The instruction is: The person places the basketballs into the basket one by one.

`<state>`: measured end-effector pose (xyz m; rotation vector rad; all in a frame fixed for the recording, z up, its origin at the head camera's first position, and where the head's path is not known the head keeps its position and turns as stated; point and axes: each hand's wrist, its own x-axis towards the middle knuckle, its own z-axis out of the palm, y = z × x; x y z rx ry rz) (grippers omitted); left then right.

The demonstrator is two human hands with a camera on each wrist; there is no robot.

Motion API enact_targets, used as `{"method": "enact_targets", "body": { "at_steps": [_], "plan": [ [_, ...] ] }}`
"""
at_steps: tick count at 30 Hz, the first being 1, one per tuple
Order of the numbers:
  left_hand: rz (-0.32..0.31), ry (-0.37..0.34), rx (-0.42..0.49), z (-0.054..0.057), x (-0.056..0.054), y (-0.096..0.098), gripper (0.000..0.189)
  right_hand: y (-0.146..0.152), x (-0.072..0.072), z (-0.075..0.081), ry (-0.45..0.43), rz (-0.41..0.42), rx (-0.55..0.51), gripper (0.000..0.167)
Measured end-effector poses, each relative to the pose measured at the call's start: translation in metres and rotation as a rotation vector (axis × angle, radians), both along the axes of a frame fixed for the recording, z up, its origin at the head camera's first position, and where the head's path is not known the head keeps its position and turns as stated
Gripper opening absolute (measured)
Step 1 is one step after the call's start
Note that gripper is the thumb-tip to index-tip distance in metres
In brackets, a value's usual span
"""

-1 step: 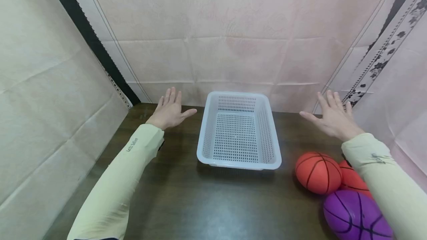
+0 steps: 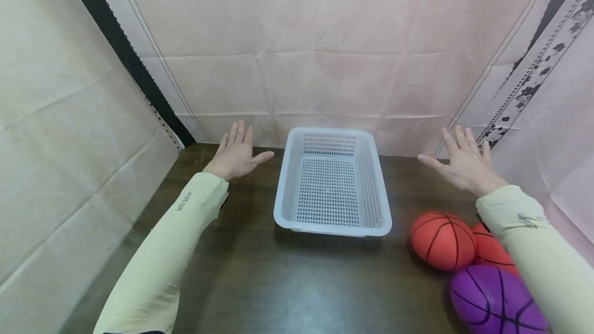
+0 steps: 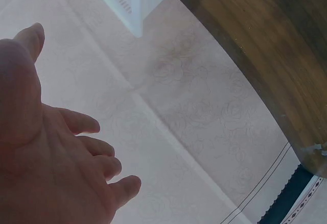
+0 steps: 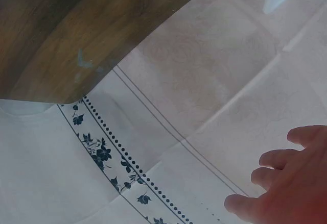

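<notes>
My left hand (image 2: 235, 155) is held out over the far left of the table, fingers spread and straight, touching nothing. To its right stands a white plastic basket (image 2: 384, 197) with perforated walls and floor, and nothing lies in it. My right hand (image 2: 466, 165) stretches out at the far right, fingers also spread, and holds nothing. Nearer the body than this hand lie an orange-red basketball (image 2: 443, 241), a second orange-red ball (image 2: 492, 251) partly hidden by the right sleeve, and a purple basketball (image 2: 496, 300). In the wrist views both palms appear bare.
The dark wooden table (image 2: 287, 287) has a shiny top. Pale cloth (image 2: 325, 86) hangs behind it, with more cloth at the left (image 2: 69, 143) and right sides. A basket corner (image 3: 135, 20) shows at the top of the left wrist view.
</notes>
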<state>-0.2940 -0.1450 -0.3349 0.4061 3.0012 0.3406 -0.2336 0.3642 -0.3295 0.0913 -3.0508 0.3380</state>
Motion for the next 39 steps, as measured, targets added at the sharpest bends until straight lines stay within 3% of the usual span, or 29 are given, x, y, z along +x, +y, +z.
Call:
{"method": "enact_targets", "body": {
  "at_steps": [6,9,11,14,18,22,26,30,34,39],
  "plan": [
    [-0.004,0.008,0.000,0.005,-0.006,0.004,0.102,0.006,-0.002,0.007,0.002,-0.027,0.003,0.100],
    [-0.017,0.026,0.044,0.000,-0.002,0.011,0.103,0.007,0.003,0.010,0.011,-0.046,-0.004,0.101],
    [-0.037,0.038,0.112,-0.008,0.006,0.018,0.106,0.008,0.012,0.013,0.022,-0.056,-0.014,0.101],
    [-0.081,0.048,0.245,-0.028,0.027,0.029,0.111,0.008,0.035,0.019,0.036,-0.052,-0.023,0.100],
    [-0.116,0.031,0.395,-0.063,0.060,0.037,0.111,0.004,0.078,0.027,0.060,-0.018,-0.007,0.099],
    [-0.091,0.013,0.499,-0.091,0.086,0.034,0.109,0.001,0.124,0.030,0.100,-0.001,-0.006,0.099],
    [-0.065,0.026,0.550,-0.108,0.100,0.031,0.112,0.004,0.164,0.026,0.177,-0.011,-0.035,0.100],
    [-0.065,0.045,0.554,-0.114,0.109,0.028,0.118,0.008,0.194,0.007,0.292,-0.043,-0.140,0.099],
    [-0.051,0.058,0.544,-0.117,0.118,0.022,0.121,0.003,0.220,-0.030,0.374,-0.109,-0.269,0.098],
    [-0.033,0.073,0.538,-0.122,0.127,0.014,0.122,-0.002,0.246,-0.080,0.330,-0.213,-0.297,0.102]
  ]
}}
